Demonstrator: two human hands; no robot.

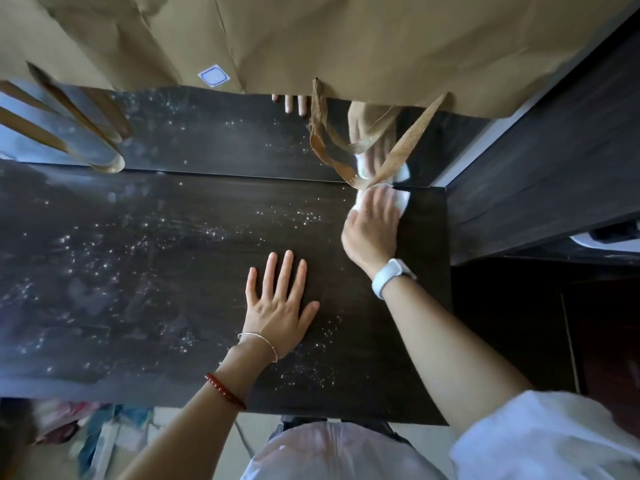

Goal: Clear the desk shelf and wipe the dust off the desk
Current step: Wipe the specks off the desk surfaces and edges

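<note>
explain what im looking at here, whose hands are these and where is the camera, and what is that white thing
There is no machine here: these are a person's two bare hands, filmed by one wide-angle camera worn on the head, looking down. The dark surface is a desk, speckled with pale dust. The glossy panel behind it mirrors the hands, which is why you see extra fingers up there. The left hand lies flat and open on the desk, holding nothing. The right hand, with a white watch on its wrist, presses a white wipe against the desk's far right corner. Above hangs a brown paper bag, its woven handles dangling near the wipe.
</note>
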